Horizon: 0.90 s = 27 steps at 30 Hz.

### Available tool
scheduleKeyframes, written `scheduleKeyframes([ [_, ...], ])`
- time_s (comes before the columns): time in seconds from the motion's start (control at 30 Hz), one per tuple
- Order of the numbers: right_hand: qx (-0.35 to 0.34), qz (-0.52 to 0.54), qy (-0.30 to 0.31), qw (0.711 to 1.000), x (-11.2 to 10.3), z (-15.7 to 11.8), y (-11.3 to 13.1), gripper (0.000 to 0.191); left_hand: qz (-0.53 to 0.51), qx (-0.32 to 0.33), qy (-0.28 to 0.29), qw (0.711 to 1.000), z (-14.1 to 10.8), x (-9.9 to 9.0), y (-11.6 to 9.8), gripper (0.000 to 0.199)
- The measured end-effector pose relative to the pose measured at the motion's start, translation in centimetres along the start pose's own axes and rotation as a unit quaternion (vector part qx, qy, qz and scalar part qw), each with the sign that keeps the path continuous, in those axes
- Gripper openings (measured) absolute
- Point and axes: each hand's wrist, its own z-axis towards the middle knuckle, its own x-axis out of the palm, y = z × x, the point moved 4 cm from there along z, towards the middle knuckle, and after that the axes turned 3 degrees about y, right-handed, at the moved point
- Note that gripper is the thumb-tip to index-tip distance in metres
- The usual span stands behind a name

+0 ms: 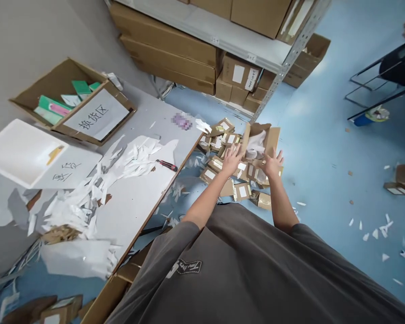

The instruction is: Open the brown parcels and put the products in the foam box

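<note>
An open cardboard box (273, 135) with its flaps up lies between my hands, over a pile of small boxes. Crumpled white packing material (256, 145) shows inside it. My left hand (231, 160) is at the box's left flap, fingers stretched and apart. On the other side, my right hand (273, 164) has its thumb toward the near right corner and its other fingers spread away from the cardboard. Whether either hand presses on the box cannot be made out. Below are several small taped cartons (242, 191) with white labels, partly hidden by my hands.
Left of me, a table (128, 204) bears paper strips (138, 155), a red and black utility knife (167, 165), a labelled carton (97, 118) and a white box (23, 153). A metal shelf (270, 63) with cartons stands ahead. Paper scraps litter the blue floor (327, 189).
</note>
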Motion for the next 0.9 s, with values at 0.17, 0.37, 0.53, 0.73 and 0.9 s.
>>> scheduleKeyframes([
  [0.17,0.015,0.031,-0.005,0.999,0.5,2.1,-3.1,0.058,-0.002,-0.057,0.015,0.998,-1.4,-0.6,3.5,0.081],
  [0.37,-0.175,0.073,0.035,0.981,3.4,4.9,9.2,0.058,-0.029,-0.188,-0.062,0.98,-9.5,-4.3,8.8,0.07],
  [0.53,-0.412,0.119,0.078,0.9,5.9,4.1,26.2,0.057,0.0,-0.321,-0.196,0.926,-19.9,-9.2,11.7,0.07],
  [0.73,-0.644,0.137,0.157,0.736,8.5,-7.8,44.9,0.061,0.039,-0.512,-0.337,0.789,-38.9,-12.8,10.7,0.068],
  [0.9,-0.781,0.133,0.233,0.564,10.0,-25.5,53.9,0.065,0.035,-0.626,-0.452,0.635,-56.0,-9.4,5.5,0.068],
])
